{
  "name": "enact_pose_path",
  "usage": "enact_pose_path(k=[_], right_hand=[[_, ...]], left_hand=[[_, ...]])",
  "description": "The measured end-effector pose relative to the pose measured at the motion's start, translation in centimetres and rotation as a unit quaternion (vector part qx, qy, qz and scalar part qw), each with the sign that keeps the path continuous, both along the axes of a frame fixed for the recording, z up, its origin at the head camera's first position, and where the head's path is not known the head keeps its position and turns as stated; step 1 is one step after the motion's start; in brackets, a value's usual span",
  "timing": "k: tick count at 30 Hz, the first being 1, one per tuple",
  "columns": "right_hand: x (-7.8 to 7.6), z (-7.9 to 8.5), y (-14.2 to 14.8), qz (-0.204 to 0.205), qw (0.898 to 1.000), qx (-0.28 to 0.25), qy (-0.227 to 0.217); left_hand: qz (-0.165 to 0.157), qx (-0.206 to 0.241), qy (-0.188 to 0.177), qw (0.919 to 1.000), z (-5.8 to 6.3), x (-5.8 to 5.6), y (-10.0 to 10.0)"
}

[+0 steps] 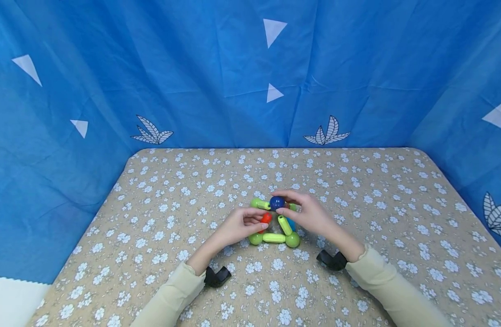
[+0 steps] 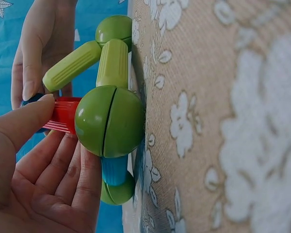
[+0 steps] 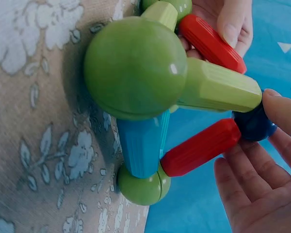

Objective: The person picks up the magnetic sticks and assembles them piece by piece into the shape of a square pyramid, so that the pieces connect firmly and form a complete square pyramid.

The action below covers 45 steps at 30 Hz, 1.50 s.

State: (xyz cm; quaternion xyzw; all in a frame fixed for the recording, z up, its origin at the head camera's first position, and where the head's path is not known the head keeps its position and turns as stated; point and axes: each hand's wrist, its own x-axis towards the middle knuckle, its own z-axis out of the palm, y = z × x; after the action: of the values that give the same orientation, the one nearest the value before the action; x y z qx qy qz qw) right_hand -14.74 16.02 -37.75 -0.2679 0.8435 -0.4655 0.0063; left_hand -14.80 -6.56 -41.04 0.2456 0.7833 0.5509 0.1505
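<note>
A frame of light green balls and sticks lies on the table, with a green ball (image 1: 292, 240) at its near right corner and a yellow-green stick (image 1: 273, 237) along its near side. My left hand (image 1: 237, 225) pinches a red stick (image 3: 213, 44) that rises from a near left green ball (image 2: 109, 121). Between thumb and fingers my right hand (image 1: 309, 213) holds a dark blue ball (image 1: 277, 203) above the frame. A slanting yellow-green stick (image 3: 220, 87) and another red stick (image 3: 201, 148) lean up to that ball. Blue sticks (image 3: 141, 145) form sides of the base.
A floral cloth (image 1: 160, 254) covers the table. Blue curtains (image 1: 218, 68) with white triangles stand behind and at both sides. Black straps (image 1: 218, 276) sit at both wrists, below the sleeves.
</note>
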Motion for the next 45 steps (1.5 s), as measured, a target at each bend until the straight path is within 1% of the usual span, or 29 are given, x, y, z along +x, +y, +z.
enact_pose_path(k=[4,8,11,15,22,26,30,32,34,36,38,39,41,43,45], right_hand=[[0.2,-0.2,-0.2,0.006,0.999,0.017,0.032],[0.3,-0.4,-0.4,0.015,0.999,0.022,0.036],[0.4,-0.4,-0.5,0.020,0.999,0.028,0.037],[0.6,-0.4,-0.5,0.024,0.998,0.032,0.040],[0.5,-0.9,-0.3,0.033,0.998,0.043,0.030],[0.5,-1.4,-0.3,0.027,0.998,0.047,0.020],[0.5,-1.7,-0.1,0.021,0.999,0.047,0.015],[0.6,-1.9,0.0,0.016,0.998,0.050,0.015],[0.6,-2.0,0.2,0.013,0.998,0.052,0.014],[0.6,-2.2,0.4,0.008,0.998,0.057,0.015],[0.6,-2.3,0.5,0.008,0.998,0.059,0.019],[0.6,-2.4,0.5,0.008,0.998,0.060,0.021],[0.6,-2.5,0.5,0.007,0.998,0.061,0.025],[0.6,-2.5,0.5,0.005,0.998,0.061,0.024],[0.6,-2.4,0.5,0.004,0.998,0.060,0.021]], left_hand=[[-0.001,-0.005,0.002,1.0000,0.3,0.1,0.0],[-0.008,-0.006,0.008,0.9999,2.2,0.9,0.1],[-0.010,-0.003,0.015,0.9998,2.0,0.8,0.1],[-0.005,-0.008,0.018,0.9998,0.1,0.0,0.0],[0.003,-0.010,0.022,0.9997,-0.1,0.0,-0.1],[0.003,-0.008,0.021,0.9997,0.0,0.1,0.0],[-0.004,-0.018,0.022,0.9996,0.2,0.0,-0.1],[-0.001,-0.022,0.036,0.9991,0.4,-0.1,-0.3],[0.014,-0.030,0.064,0.9974,0.5,-0.3,-0.6],[0.033,-0.048,0.102,0.9931,0.6,-0.5,-0.8],[0.042,-0.075,0.137,0.9868,0.7,-0.6,-1.0],[0.042,-0.090,0.149,0.9839,0.7,-0.7,-1.1],[0.024,-0.110,0.164,0.9800,0.6,-0.8,-1.1],[0.004,-0.116,0.168,0.9789,0.6,-1.0,-1.0],[-0.009,-0.112,0.165,0.9798,0.5,-1.0,-0.9]])
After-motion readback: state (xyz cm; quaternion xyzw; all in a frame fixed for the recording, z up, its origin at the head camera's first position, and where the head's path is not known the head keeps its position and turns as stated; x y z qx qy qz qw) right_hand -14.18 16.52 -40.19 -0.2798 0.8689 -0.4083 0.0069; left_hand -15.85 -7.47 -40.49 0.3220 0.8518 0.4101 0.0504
